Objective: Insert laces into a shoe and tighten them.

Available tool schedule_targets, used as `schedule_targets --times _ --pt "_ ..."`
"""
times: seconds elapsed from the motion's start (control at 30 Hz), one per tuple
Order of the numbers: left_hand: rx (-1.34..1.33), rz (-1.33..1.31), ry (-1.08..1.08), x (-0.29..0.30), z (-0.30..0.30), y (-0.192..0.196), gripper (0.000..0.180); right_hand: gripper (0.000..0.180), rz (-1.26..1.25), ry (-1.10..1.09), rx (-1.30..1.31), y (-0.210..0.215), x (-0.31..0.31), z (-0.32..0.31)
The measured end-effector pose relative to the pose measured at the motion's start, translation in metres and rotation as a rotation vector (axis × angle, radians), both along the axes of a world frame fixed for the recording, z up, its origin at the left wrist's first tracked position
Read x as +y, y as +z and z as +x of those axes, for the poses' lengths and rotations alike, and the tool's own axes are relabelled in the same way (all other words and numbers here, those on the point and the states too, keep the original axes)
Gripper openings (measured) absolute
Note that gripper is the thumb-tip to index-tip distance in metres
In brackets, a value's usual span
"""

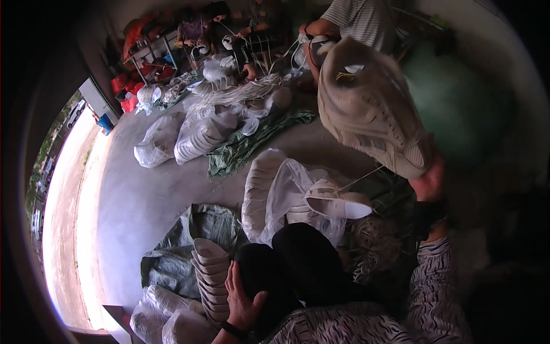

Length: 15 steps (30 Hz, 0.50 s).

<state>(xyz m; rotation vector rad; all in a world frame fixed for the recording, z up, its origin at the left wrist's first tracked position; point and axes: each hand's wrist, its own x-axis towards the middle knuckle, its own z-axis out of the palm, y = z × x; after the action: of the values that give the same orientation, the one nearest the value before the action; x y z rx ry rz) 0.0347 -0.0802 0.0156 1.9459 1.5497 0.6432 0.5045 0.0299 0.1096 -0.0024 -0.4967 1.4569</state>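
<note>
My right hand (431, 179) is raised at the right, its fingers closed around the toe end of a beige shoe upper (366, 109). The upper hangs close to the camera, slightly blurred, its opening toward the top. From its toe a thin cord (361, 178) runs down toward a second, pale upper (338, 200) with a white inside, which lies on a clear plastic bag (286, 183). My left hand (245, 298) lies flat on my dark-trousered leg with its fingers stretched out and holds nothing. Just left of it stands a stack of nested pale uppers (211, 281).
Another row of uppers (260, 189) stands before my knees. Green woven sacking (200, 223) and tangled cords (372, 246) flank it. Bagged bundles (200, 135) lie farther off. Several people sit at the back, one in a striped shirt (366, 23). A bright doorway (74, 229) opens left.
</note>
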Motion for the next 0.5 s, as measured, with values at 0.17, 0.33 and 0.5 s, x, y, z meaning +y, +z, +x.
schedule_targets --times 0.17,0.33,0.5 --pt "0.013 0.029 -0.048 0.003 -0.007 -0.005 0.095 0.034 0.046 0.092 -0.116 0.09 0.024 -0.07" --pt "-0.107 0.032 -0.104 0.012 -0.015 -0.005 0.086 0.04 0.008 -0.043 -0.457 0.088 0.062 -0.124" --pt "-0.171 -0.088 -0.176 0.012 -0.031 -0.005 0.074 0.045 -0.012 0.086 -0.586 0.047 0.079 -0.158"
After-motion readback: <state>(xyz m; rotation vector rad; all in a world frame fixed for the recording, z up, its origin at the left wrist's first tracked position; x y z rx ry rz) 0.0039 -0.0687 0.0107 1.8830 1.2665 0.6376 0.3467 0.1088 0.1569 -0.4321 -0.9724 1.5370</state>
